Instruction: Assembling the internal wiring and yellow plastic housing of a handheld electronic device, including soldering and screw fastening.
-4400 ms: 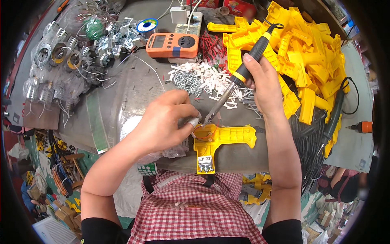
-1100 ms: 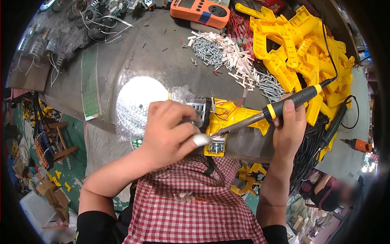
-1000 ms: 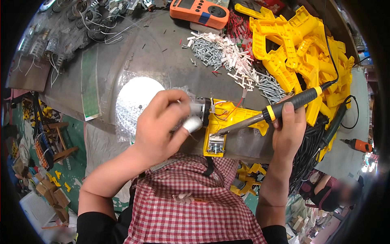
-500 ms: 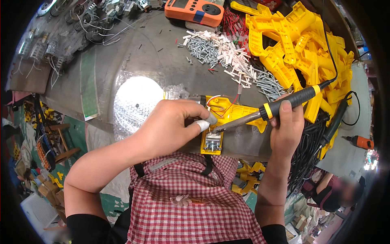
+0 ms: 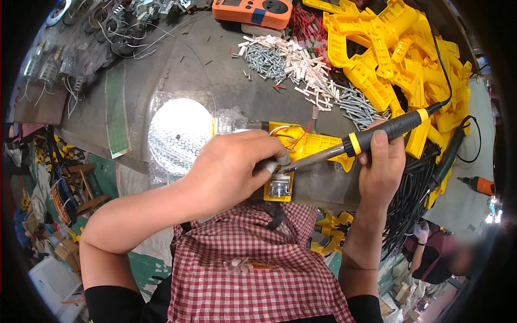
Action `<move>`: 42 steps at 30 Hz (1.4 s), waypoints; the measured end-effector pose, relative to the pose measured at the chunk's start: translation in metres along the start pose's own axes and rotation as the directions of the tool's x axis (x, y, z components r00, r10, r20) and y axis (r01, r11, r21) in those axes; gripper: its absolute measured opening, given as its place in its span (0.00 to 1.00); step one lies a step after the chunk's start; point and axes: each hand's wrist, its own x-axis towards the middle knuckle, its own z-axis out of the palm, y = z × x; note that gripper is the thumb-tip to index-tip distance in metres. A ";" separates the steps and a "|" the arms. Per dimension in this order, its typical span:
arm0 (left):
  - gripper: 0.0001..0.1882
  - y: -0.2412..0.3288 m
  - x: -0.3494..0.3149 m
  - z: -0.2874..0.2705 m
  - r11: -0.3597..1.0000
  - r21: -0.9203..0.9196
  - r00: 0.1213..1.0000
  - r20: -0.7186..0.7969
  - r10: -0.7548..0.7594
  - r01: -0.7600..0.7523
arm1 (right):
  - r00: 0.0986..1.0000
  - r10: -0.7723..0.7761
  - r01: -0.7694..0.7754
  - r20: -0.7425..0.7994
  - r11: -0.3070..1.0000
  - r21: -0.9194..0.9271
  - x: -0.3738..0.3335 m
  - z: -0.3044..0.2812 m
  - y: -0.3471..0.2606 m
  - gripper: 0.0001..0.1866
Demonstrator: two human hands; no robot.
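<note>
My right hand [image 5: 380, 169] grips a soldering iron [image 5: 390, 131] by its black handle with yellow bands. Its metal shaft slopes down to the left, with the tip close to my left fingertips. My left hand [image 5: 229, 167] is closed in a pinch over a yellow plastic housing [image 5: 320, 148]; what it pinches is hidden. White coverings wrap some of those fingertips. Red and white wires [image 5: 298, 139] run inside the housing. A silvery metal component [image 5: 279, 188] sits in its near end, just below the iron's tip.
Screws [image 5: 264, 63], white sleeves [image 5: 304, 70] and yellow housings [image 5: 377, 46] are piled at the back right, beside an orange meter [image 5: 253, 12]. Bubble wrap [image 5: 180, 134] lies left. The iron's cord [image 5: 442, 70] runs over the pile. Another person [image 5: 439, 250] is at far right.
My left fingers have moved slightly down and closer to the metal component, covering more of it. The iron stays near the same spot. The other person's gloved hand has come into view.
</note>
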 end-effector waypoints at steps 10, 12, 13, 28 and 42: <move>0.12 -0.003 0.000 0.003 0.995 0.082 0.997 0.047 0.058 -0.062 | 0.999 0.026 -0.026 -0.027 0.999 -0.019 -0.007 -0.006 -0.003 0.12; 0.12 -0.004 -0.001 0.003 0.994 0.085 0.996 0.049 0.068 -0.072 | 0.998 0.032 -0.031 -0.057 0.999 0.021 -0.009 -0.008 -0.006 0.11; 0.13 -0.004 -0.001 0.003 0.993 0.087 0.996 0.052 0.077 -0.081 | 0.998 0.031 -0.030 -0.058 0.999 0.020 -0.009 -0.007 -0.006 0.11; 0.13 -0.008 0.000 0.003 0.987 0.069 0.988 0.062 0.139 -0.143 | 0.995 0.035 -0.031 -0.090 0.999 0.043 -0.010 -0.014 0.003 0.11; 0.14 -0.006 -0.001 0.004 0.980 0.117 0.985 0.071 0.155 -0.162 | 0.987 0.041 -0.037 -0.156 0.999 0.028 -0.011 -0.019 0.005 0.12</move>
